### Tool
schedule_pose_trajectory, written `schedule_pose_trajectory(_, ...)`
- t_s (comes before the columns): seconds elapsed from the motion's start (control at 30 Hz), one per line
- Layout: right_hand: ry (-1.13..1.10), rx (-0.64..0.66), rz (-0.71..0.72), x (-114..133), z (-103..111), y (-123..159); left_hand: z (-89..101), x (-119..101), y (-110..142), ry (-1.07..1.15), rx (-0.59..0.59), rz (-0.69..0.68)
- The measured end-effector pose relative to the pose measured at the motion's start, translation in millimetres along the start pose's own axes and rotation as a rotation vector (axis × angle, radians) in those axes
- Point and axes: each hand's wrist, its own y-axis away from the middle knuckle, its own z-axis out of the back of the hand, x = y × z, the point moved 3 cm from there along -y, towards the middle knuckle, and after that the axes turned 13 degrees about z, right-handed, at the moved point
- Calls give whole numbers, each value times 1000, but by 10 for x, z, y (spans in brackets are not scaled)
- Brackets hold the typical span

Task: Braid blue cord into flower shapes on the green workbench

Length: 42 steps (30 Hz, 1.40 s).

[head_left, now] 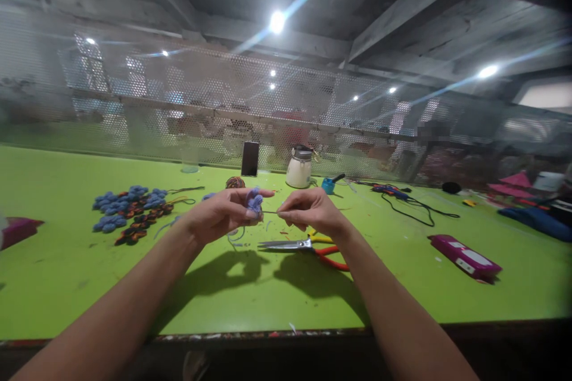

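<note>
My left hand [223, 209] pinches a small purple crocheted piece [254, 201] between thumb and fingers, with the index finger pointing right. A thin straight rod or strand [270, 212] runs from that piece to my right hand [308, 209]. The right fingertips are closed on its end; whether it is a crochet hook, a needle or taut yarn I cannot make out. Below my left hand a loose end of blue-grey yarn [235, 240] hangs down or lies on the table. Scissors [290, 244] with red and yellow handles lie below the hands, partly behind my right wrist.
Blue and dark-orange crocheted flowers [129, 208] are piled at left on the green table [214, 309]. Farther back are a yarn ball [235, 183], a phone [250, 159], a white jar [299, 168] and a turquoise pot [329, 185]. A magenta box [465, 257] lies right, a cable [415, 205] behind it.
</note>
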Motion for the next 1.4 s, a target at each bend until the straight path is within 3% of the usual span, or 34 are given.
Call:
schedule_pose_trajectory(0.2,-91,-51,-46,-51,-67,-21,15,13,-29,-152,-168,-20)
schedule_pose_trajectory(0.47,-98,-47,-41,-134,-162,-24,-75,-51,-11,-145,-198,-175)
schedule_pose_trajectory(0.6,-149,-145,-55,-173,-245,-27,-84,-43,-23,-101,-216,-266)
schedule_pose_trajectory(0.73,-165,-235,-103,-188,-257,-27,-61,-18,-37,-54,-210,-225)
schedule_pose_trajectory(0.93,-185,-191,-110,-184,-238,-31,-4,-35,-29,0,-267,-182)
schedule_pose_trajectory(1.13,-178,-205,-103,-204,-216,-25,4,-27,-52,-111,-289,-249)
schedule_pose_trajectory(1.27,-199,-233,-191,-239,-223,-20,-42,-39,-49,-195,-291,-325)
schedule_pose_trajectory(1.4,-167,-278,-241,-274,-227,-21,-90,-34,-68,-372,-367,-367)
